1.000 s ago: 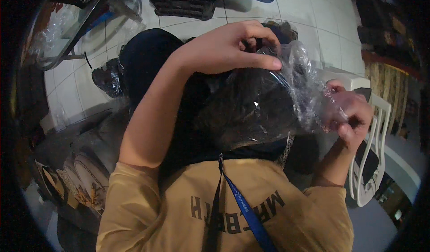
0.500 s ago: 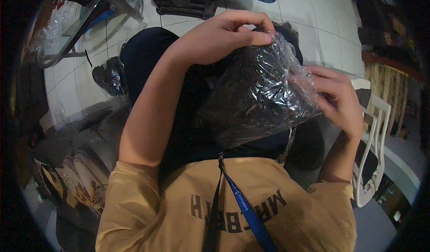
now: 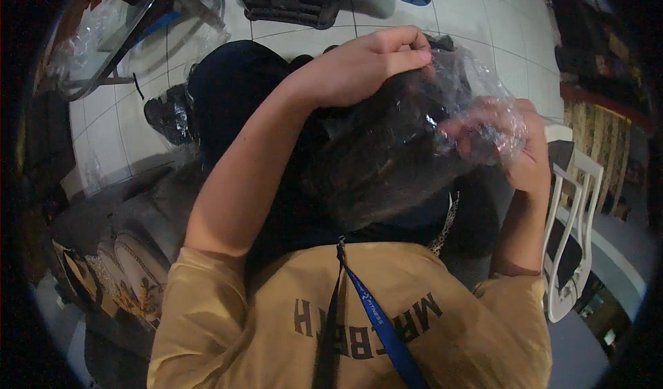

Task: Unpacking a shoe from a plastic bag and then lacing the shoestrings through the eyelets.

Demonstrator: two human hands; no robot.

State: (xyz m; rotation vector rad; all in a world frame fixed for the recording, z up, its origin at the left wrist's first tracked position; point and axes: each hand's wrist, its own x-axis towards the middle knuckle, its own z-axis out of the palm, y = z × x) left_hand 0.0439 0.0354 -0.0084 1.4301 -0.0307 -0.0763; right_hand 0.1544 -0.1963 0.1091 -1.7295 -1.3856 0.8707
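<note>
A clear, crinkled plastic bag (image 3: 387, 161) hangs over my lap, its mouth turned up and to the right. Thumb and fingers of my left hand (image 3: 376, 61) pinch the bag's upper rim. My right hand (image 3: 494, 130) reaches in through the mouth up to about the wrist, and its stretched fingers show through the film, pointing left. Nothing shows in the right hand's grasp. Dark trousers lie behind the film, so whether the bag contains anything else cannot be made out.
Dark plastic crates (image 3: 297, 5) stand on the tiled floor (image 3: 394, 26) ahead. A metal-framed rack with clear plastic wrap (image 3: 86, 33) is at the far left. Shoes (image 3: 135, 264) lie at my left, and a white chair (image 3: 573, 230) stands at my right.
My right hand has gone from the outer edge of the bag into its mouth, which has widened. My left hand keeps its pinch and has shifted slightly right and down.
</note>
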